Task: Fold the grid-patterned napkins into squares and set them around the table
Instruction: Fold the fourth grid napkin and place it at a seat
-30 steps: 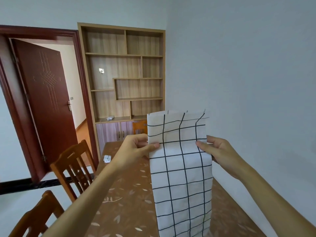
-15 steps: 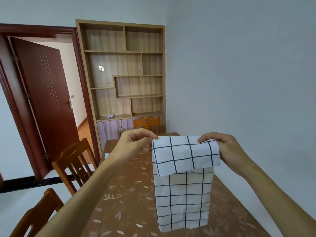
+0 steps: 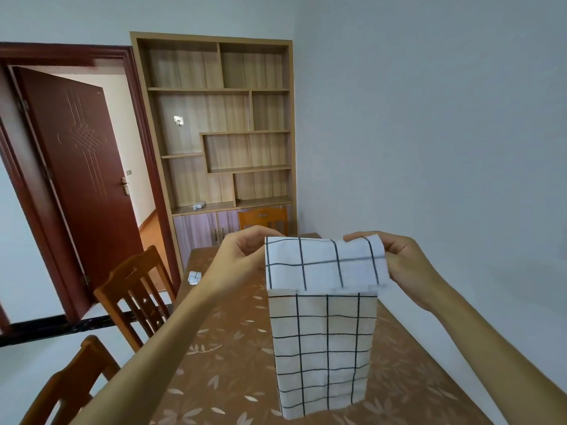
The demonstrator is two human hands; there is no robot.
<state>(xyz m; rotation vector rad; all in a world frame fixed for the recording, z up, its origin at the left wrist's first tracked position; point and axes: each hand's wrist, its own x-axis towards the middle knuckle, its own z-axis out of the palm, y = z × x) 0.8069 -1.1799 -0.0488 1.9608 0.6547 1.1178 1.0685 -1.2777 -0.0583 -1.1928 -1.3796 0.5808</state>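
A white napkin with a black grid (image 3: 323, 338) hangs in the air over the table (image 3: 221, 372). Its top part is folded over toward me as a short flap. My left hand (image 3: 242, 259) pinches the fold's left corner and my right hand (image 3: 405, 265) pinches the right corner. The napkin's lower edge hangs just above the tabletop. A small folded grid napkin (image 3: 194, 277) lies at the table's far left edge.
The table has a brown cloth with a leaf pattern and stands against the right wall. Two wooden chairs (image 3: 135, 292) (image 3: 70, 384) stand along its left side and another chair (image 3: 264, 220) at the far end. A shelf unit (image 3: 221, 124) and an open door (image 3: 76, 179) are behind.
The napkin's top part, upright a second ago, has flopped over toward me into a flap. Both hands have stayed on the fold's corners, and the hanging part has grown shorter.
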